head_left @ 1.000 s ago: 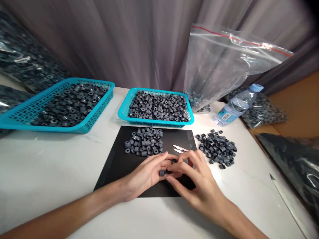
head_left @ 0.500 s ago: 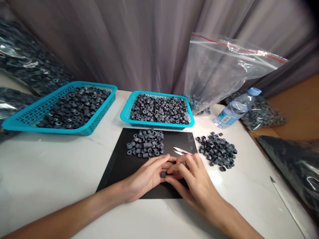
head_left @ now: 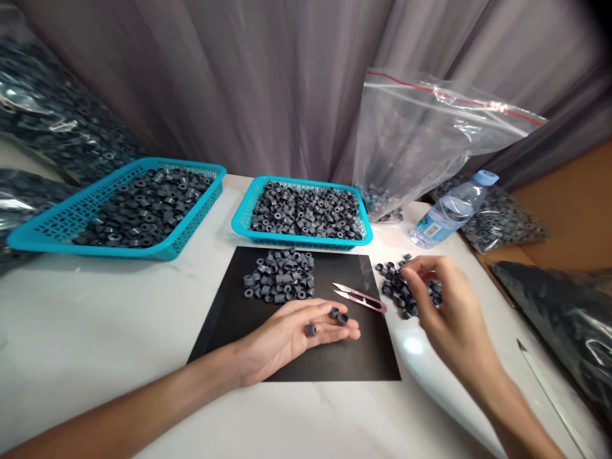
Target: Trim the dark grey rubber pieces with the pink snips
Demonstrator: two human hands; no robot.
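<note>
right hand (head_left: 449,299) has moved to the pile (head_left: 400,292), half-curled, hold unclear; left hand (head_left: 289,328), open, cradles rings (head_left: 342,319).

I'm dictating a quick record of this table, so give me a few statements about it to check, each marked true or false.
1. Three small grey pieces rest on the left hand. True.
2. The snips are in the right hand. False: they lie on the black mat.
3. The bottle has a blue cap. True.
4. The left basket is empty. False: it holds many grey pieces.
</note>
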